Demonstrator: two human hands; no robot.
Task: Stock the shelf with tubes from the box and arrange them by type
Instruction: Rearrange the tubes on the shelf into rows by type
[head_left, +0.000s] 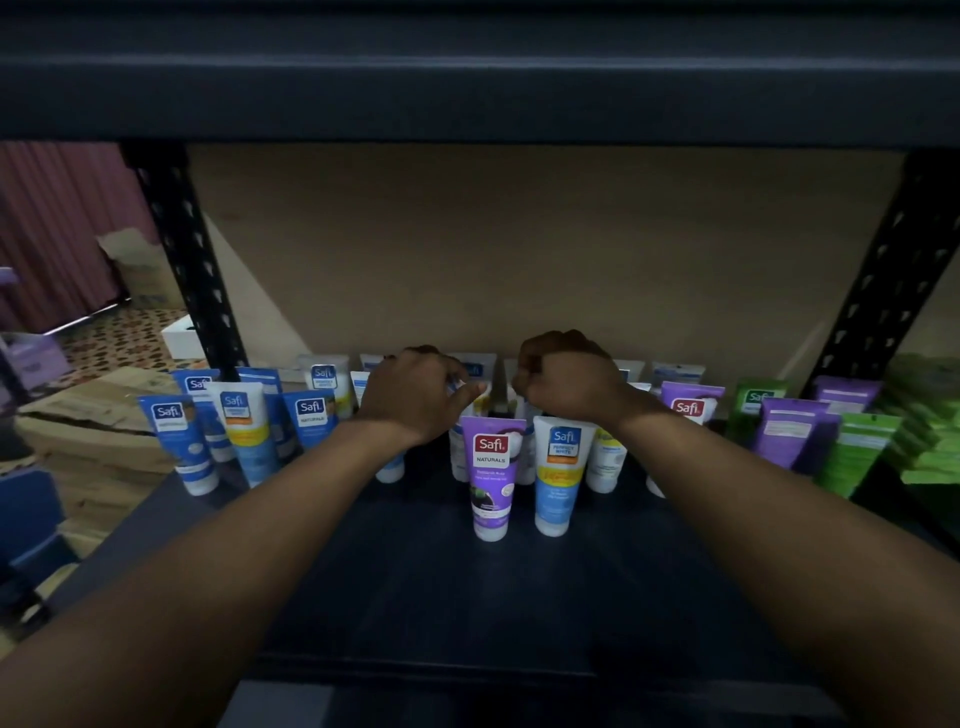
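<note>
Tubes (322, 384) stand cap-down in loose rows along the back half of a dark shelf (467, 597), as a person reaches in with both arms to sort them. The left hand (415, 400) hangs over the middle rows, knuckles up and fingers curled down. Its fingertips seem to pinch the crimped top of a white tube (475, 391). The right hand (569, 382) is just beside it, balled with its back to the camera. Whether it grips anything cannot be told, since the fingers are hidden.

Every tube's long axis runs vertical, so any pick here is a straight lift by the top seam. Blue tubes (176, 436) cluster at the left end. Purple tubes (789, 431) and green tubes (857, 452) sit at the right end.

One purple tube (491, 467) stands alone at the front. It is on the near side of both hands and between the wrists, touching or just beside a blue-and-orange tube (558, 467). It looks out of place. Its own kind lies off to the right, which makes the right hand the nearer one to carry it over. To take it, either hand must draw back toward the person rather than reach deeper.

A cardboard box (93, 415) lies outside the shelf's left upright (192, 270), well apart from both hands. Sorting looks partly done, with the middle rows mixed.
</note>
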